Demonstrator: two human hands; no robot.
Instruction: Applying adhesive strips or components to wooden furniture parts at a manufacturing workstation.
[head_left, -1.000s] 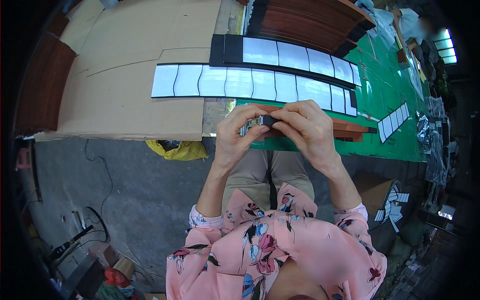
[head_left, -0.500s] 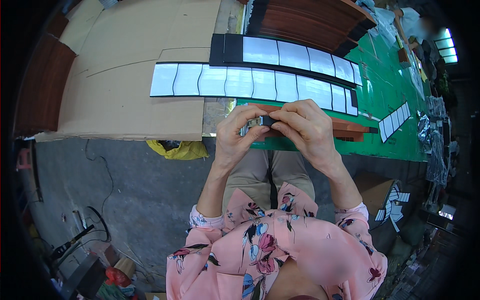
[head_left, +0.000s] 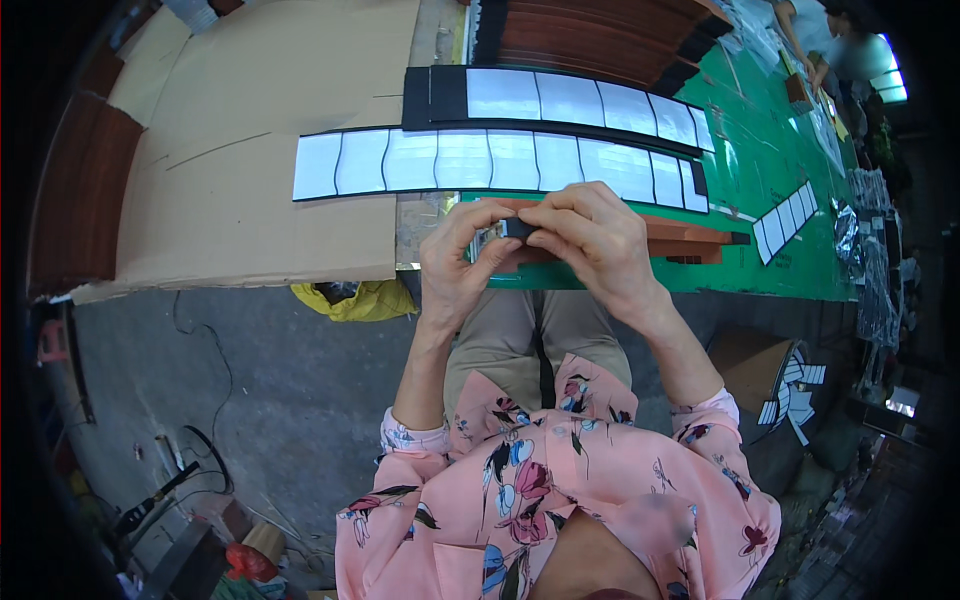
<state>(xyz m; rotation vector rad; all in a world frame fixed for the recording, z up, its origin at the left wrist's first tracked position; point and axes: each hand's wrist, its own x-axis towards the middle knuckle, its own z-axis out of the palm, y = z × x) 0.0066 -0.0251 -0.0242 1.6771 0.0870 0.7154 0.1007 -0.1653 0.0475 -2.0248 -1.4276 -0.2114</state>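
Observation:
Pinched between thumb and fingers of my left hand (head_left: pixel 455 262) is a small black block-like piece (head_left: pixel 516 228), with a pale, shiny part at its left end. My right hand (head_left: pixel 603 250) grips the same piece from the right, its fingertips closed against the black part. I cannot make out exactly what kind of piece it is. Just beyond my hands lies a reddish-brown wooden strip (head_left: pixel 685 233) with a black tip, partly covered by my right hand. Past it are two long black-edged sheets of white stickers, a nearer one (head_left: pixel 410 162) and a farther one (head_left: pixel 570 102).
Dark red-brown boards (head_left: pixel 600 45) with black ends are stacked at the far side. Cardboard (head_left: pixel 270 225) covers the table's left part, green sheeting (head_left: pixel 800 275) its right. A short sticker strip (head_left: pixel 785 222) lies at right. Below stand a yellow bag (head_left: pixel 365 302) and a carton (head_left: pixel 745 365).
Both hands have shifted slightly left and up in the picture, still gripping the small black piece. The table's contents appear a little shifted with the view. A person at far right has moved.

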